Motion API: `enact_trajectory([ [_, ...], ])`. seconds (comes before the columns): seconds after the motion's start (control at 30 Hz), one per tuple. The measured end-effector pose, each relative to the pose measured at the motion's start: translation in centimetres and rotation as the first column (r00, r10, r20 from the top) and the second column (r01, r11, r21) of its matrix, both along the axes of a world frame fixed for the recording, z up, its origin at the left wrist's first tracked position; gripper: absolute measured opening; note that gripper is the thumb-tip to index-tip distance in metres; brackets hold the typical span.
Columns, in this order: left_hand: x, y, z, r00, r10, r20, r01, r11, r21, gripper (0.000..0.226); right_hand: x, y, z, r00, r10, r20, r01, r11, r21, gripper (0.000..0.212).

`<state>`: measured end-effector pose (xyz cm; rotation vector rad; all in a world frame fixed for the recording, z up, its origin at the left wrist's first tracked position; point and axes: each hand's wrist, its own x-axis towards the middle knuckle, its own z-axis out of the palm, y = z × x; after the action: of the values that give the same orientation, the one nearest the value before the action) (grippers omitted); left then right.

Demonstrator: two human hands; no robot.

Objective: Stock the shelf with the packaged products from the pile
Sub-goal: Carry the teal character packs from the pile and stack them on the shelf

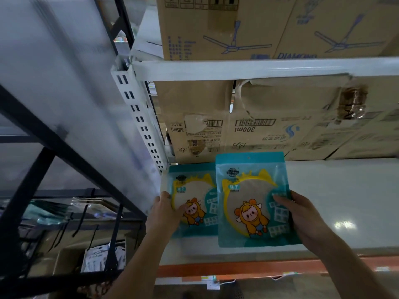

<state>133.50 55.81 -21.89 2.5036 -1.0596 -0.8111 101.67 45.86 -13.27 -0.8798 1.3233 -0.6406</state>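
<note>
Two teal packages with a yellow ring and a cartoon figure are at the left end of the white shelf [336,203]. The left package [194,190] lies flat by the shelf's upright; my left hand [165,209] grips its left edge, thumb on the front. The right package [250,199] overlaps the left one and is held slightly raised over the shelf; my right hand [300,214] grips its right edge, thumb on the front.
Brown cartons [269,130] stand at the back of the shelf. Fan cartons [259,26] sit on the shelf above. A white slotted upright [140,117] bounds the shelf on the left. A black frame rack [54,147] with packaged goods stands left. The shelf's orange front edge [237,268] runs below.
</note>
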Motion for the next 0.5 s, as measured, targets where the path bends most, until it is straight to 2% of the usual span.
enact_trajectory([
  [0.1,0.7,0.3,1.2,0.994,-0.035,-0.099,0.035,0.999,-0.002,0.045,0.4,0.2,1.2,1.0,0.003,0.023,-0.003,1.0,-0.021,0.023],
  [0.2,1.7,0.8,3.2,0.983,-0.069,-0.172,0.071,0.997,0.008,0.055,0.8,-0.3,2.6,1.0,0.027,0.009,-0.027,0.999,-0.044,0.024],
  [0.4,2.5,3.1,6.2,0.988,-0.109,-0.106,0.104,0.993,-0.053,0.057,3.3,-0.4,2.8,0.998,0.064,-0.017,-0.064,0.997,-0.037,0.019],
  [0.5,2.4,4.8,5.8,0.987,-0.11,-0.121,0.104,0.993,-0.06,0.055,6.0,0.3,1.3,0.996,0.085,-0.036,-0.085,0.996,-0.012,0.02],
])
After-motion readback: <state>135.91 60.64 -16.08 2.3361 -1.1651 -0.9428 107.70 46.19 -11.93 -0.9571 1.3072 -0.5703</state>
